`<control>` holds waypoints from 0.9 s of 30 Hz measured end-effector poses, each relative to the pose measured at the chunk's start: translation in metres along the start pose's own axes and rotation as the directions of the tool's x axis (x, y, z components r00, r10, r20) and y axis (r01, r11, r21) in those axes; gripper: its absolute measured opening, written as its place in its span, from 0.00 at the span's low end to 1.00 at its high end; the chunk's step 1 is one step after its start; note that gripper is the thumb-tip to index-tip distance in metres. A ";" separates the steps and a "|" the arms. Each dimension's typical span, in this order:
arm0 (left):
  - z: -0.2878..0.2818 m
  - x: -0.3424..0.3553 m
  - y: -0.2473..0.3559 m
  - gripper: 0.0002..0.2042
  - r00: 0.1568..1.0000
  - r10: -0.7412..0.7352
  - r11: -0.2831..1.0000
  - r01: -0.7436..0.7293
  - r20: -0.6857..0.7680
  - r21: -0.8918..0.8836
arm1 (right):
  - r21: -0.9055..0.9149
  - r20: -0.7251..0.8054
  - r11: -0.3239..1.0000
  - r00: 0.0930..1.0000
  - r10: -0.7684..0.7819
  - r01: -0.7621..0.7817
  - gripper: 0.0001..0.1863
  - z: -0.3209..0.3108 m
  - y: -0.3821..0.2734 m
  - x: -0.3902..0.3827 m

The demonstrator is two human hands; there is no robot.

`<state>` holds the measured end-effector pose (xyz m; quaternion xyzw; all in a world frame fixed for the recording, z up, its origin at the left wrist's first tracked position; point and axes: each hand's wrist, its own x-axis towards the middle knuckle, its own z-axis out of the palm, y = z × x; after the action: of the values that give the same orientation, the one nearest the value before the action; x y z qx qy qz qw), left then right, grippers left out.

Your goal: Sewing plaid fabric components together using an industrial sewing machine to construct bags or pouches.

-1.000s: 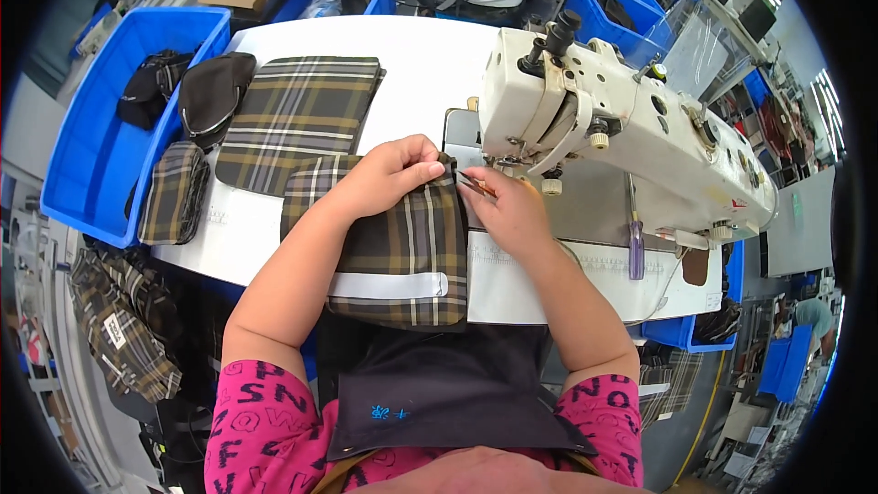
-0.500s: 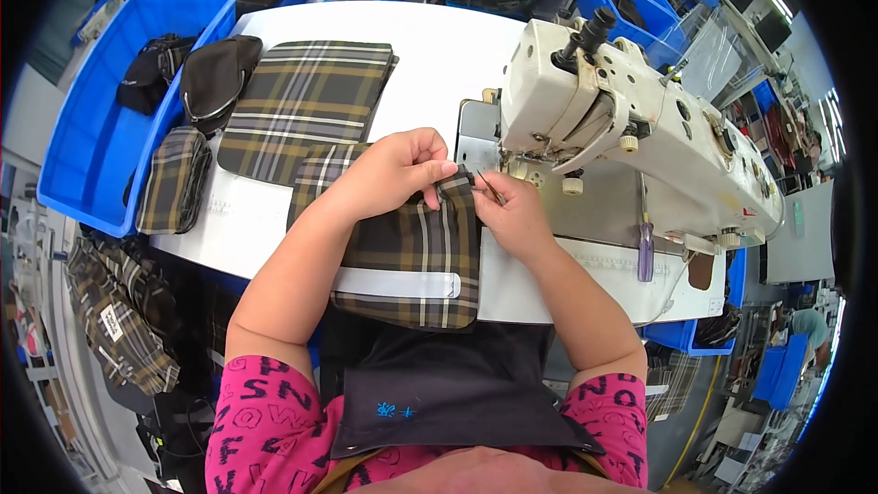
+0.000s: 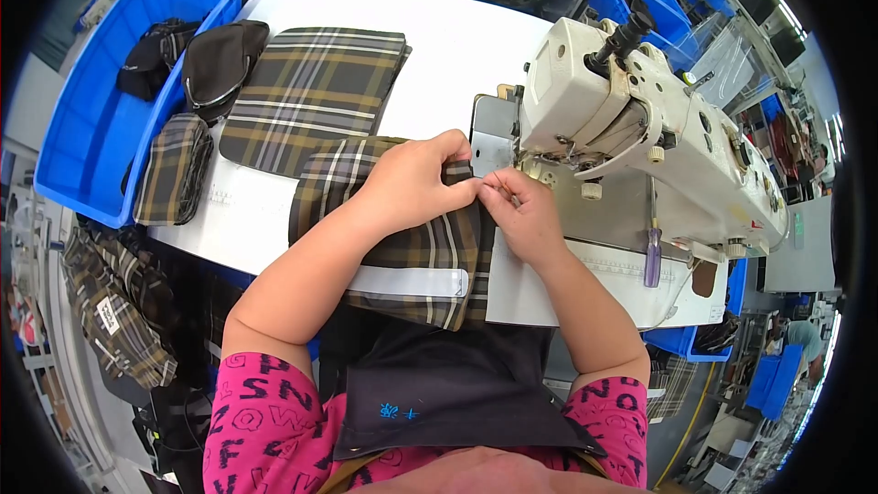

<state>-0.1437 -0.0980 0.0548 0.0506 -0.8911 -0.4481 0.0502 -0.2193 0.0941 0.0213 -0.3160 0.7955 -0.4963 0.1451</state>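
- Two bare hands meet at the far right corner of a layered plaid piece (image 3: pixel 421 252), the left thumb touching the right fingertips.
- Left hand (image 3: pixel 416 178): mostly closed, index curled and thumb extended, gripping the edge of the corner; the fingers underneath are hidden.
- Right hand (image 3: pixel 528 212): drawn into a pinch around a slim tool (image 3: pixel 508 189), of which only a sliver shows; its kind, and any thread at the fingertips, are too small to tell.
- Plaid piece: at the near edge of the counter (image 3: pixel 448 37), partly overhanging it, left of the white sewing machine (image 3: pixel 631 114). A white strip (image 3: pixel 402 281) lies across its near part.
- State of the work, as judged: the layers are together and the strip is in place, though its fastening cannot be confirmed; the corner in the fingers appears unfinished, and lies apart from the needle.
- Second plaid panel (image 3: pixel 315 91): flat beyond the first and partly covered by it, untouched by either hand; its stage is not evident.
- Outermost: a purple-handled screwdriver (image 3: pixel 653 256) beside the machine; at left, a dark pouch (image 3: pixel 219 64) and a plaid bundle (image 3: pixel 172 169) by a blue bin (image 3: pixel 75 142).
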 end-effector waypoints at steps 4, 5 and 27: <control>-0.007 0.003 0.002 0.12 0.996 -0.060 0.998 0.058 0.067 0.025 | 0.028 0.007 0.999 1.000 0.025 -0.025 0.08 -0.004 0.002 0.001; -0.008 0.003 -0.001 0.12 0.996 -0.063 0.998 0.062 0.064 0.027 | 0.030 0.011 0.999 1.000 0.023 -0.024 0.08 -0.003 0.001 0.001; -0.006 0.013 -0.027 0.05 0.964 -0.078 0.793 0.214 0.253 -0.570 | 0.412 0.006 0.889 0.975 -0.221 0.199 0.23 0.006 -0.014 -0.029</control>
<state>-0.1541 -0.1205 0.0372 0.0523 -0.6999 -0.7090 -0.0688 -0.1885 0.1042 0.0286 -0.3759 0.6311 -0.6558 0.1743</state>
